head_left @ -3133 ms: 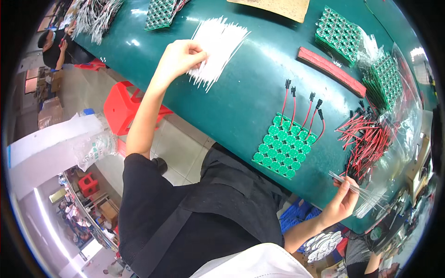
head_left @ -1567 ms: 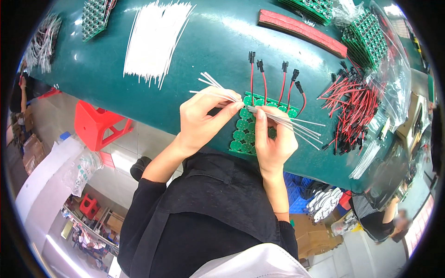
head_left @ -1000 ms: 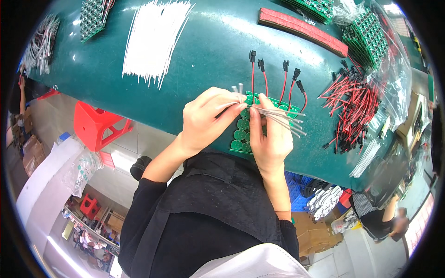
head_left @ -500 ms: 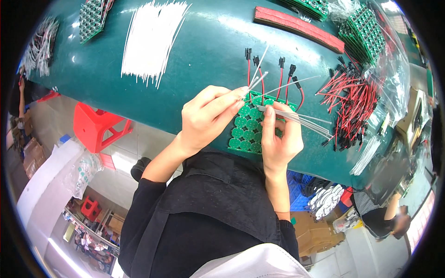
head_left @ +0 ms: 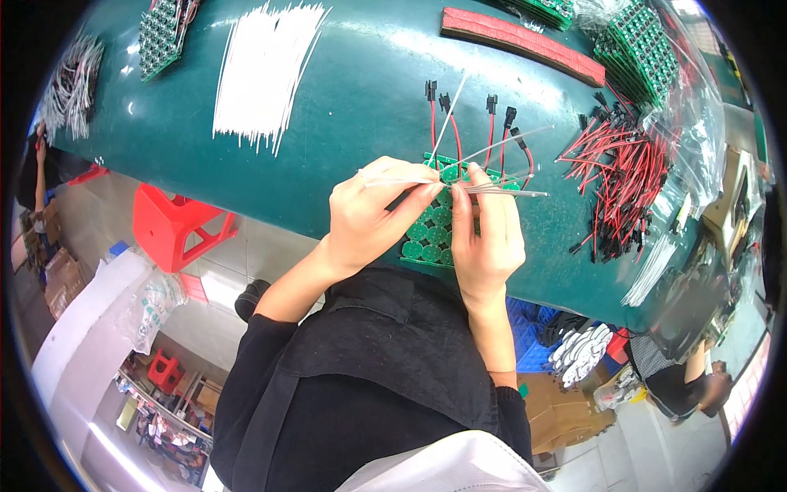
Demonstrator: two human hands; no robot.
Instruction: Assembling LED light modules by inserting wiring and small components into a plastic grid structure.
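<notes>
My left hand (head_left: 365, 209) is closed in a pinch on thin white wires (head_left: 393, 179), which lie back across its fingers. Close beside it, my right hand (head_left: 488, 238) pinches a small bunch of similar wires (head_left: 512, 193) that point right. The two sets of fingertips nearly meet. A couple of loose wires also fan upward from there. Under the hands lies a green circuit board panel (head_left: 428, 238) of round sections, partly covered by the fingers. Several red leads with black connectors (head_left: 492, 104) stand out from its far edge.
On the green table (head_left: 369, 107), white wires (head_left: 266, 78) lie in a pile at the far left. Red-and-black leads (head_left: 615, 172) are heaped to the right, near stacked circuit boards (head_left: 639, 53) and a red strip (head_left: 525, 45). A red stool (head_left: 164, 225) stands left; another person (head_left: 676, 389) is at lower right.
The left hand's wires, which pointed up and right, now lie back toward the left. The right hand's bunch has turned from a downward slant to nearly level, and the hands are closer together.
</notes>
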